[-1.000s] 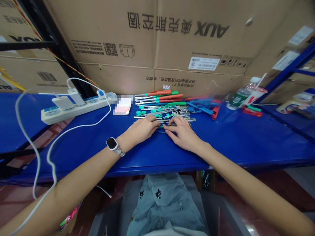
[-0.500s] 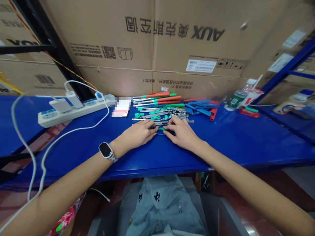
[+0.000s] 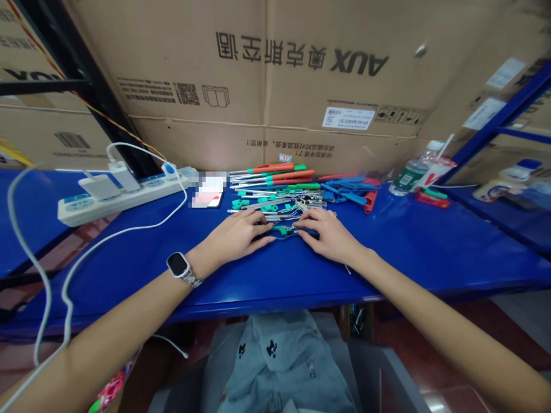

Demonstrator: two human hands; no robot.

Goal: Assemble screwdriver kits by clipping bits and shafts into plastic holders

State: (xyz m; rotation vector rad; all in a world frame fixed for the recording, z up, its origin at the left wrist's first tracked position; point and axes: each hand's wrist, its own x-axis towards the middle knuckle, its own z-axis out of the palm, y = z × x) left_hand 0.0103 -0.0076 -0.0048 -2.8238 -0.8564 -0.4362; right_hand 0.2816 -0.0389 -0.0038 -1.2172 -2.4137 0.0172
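Just in front of the pile, my left hand [image 3: 243, 232] grips the left end of a small blue plastic piece, which looks like a lighter handle shell [image 3: 284, 237]. A green part [image 3: 280, 230] lies along this shell between the hands. My right hand [image 3: 329, 234] is closed at the shell's right end, its thumb and fingers by the green part's thin end; a thin wire shows below the palm. What exactly the right fingertips pinch is partly hidden. Beyond the hands lie metal lighter tubes [image 3: 275, 218] with green pieces and wires, and several long-nosed lighters [image 3: 293, 174] with orange or green handles.
Blue and red handle shells [image 3: 350, 188] are heaped at the back right. A bottle [image 3: 407, 178] and a cup [image 3: 439, 169] stand farther right. At left are a white power strip [image 3: 129, 198], its cable and a white card [image 3: 210, 192]. A cardboard box [image 3: 267, 86] walls the back.
My right hand has shifted slightly right, away from the left hand, showing more of the green part and blue shell. A wire now shows below the right palm. The view has shifted slightly.
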